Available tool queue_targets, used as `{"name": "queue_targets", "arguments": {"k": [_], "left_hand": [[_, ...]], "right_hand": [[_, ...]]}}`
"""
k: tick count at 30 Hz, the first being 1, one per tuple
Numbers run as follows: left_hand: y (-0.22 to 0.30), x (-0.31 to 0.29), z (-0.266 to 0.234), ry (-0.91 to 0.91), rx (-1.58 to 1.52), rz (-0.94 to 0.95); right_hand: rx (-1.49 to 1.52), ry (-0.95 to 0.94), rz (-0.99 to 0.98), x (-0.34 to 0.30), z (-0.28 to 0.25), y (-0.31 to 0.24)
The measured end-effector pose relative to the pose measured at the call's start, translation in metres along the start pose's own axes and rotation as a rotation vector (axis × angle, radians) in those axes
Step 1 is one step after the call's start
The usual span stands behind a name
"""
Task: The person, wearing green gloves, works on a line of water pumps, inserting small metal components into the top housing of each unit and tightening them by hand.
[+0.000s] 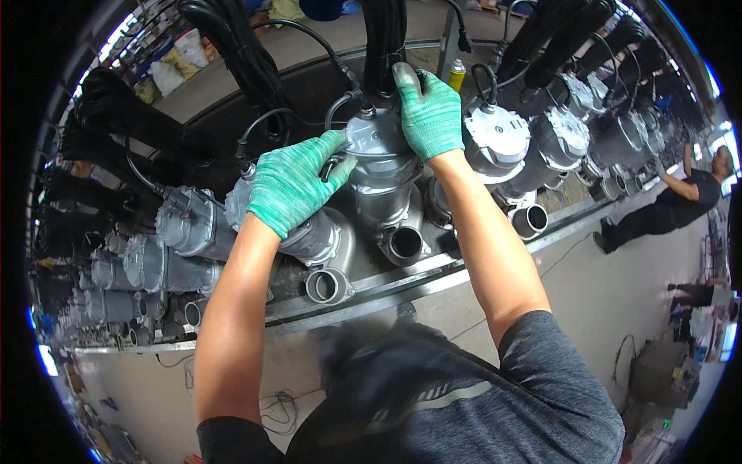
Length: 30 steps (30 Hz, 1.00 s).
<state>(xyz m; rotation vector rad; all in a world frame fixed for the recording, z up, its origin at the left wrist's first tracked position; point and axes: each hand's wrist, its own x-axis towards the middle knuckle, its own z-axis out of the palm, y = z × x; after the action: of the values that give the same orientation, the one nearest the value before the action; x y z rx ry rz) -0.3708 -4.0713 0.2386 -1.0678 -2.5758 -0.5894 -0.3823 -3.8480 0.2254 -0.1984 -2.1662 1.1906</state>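
A grey metal submersible pump [376, 143] stands upright on the bench in front of me, with its open round outlet facing me. My left hand [297, 182], in a green knit glove, is closed at the left side of its top. Between thumb and fingers it pinches a short black piece [332, 167] whose kind I cannot make out. My right hand [430, 112], gloved alike, is at the right of the pump's top, its fingertips against a hanging bundle of black cable [384, 46]. Whether those fingers grip anything is hidden.
More grey pumps [497, 143] line the curved bench on both sides, with black cable bundles [232, 54] behind them. A yellow spray can [457, 75] stands beyond my right hand. A metal rail [371, 284] edges the bench. Another person [688, 189] works at the far right.
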Motion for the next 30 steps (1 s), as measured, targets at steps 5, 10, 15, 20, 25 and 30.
{"name": "queue_targets", "arguments": {"k": [5, 10, 15, 20, 25, 30], "left_hand": [[-0.005, -0.003, 0.0, -0.003, 0.033, 0.043], [-0.006, 0.0, -0.003, -0.078, 0.036, 0.053], [-0.005, 0.0, -0.007, -0.122, 0.015, 0.083], [-0.006, -0.003, -0.019, -0.15, -0.023, 0.058], [-0.009, -0.02, -0.018, 0.001, -0.348, 0.068], [0.049, -0.047, -0.003, -0.172, -0.798, 0.038]], "right_hand": [[-0.173, 0.201, 0.028, -0.003, 0.015, -0.007], [-0.35, 0.306, 0.096, -0.004, 0.02, -0.013], [-0.337, 0.353, 0.123, -0.009, 0.015, -0.011], [-0.237, 0.132, 0.26, -0.022, -0.013, -0.032], [0.025, 0.026, -0.008, -0.094, -0.035, -0.072], [0.284, -0.222, 0.056, -0.147, -0.064, -0.079]]}}
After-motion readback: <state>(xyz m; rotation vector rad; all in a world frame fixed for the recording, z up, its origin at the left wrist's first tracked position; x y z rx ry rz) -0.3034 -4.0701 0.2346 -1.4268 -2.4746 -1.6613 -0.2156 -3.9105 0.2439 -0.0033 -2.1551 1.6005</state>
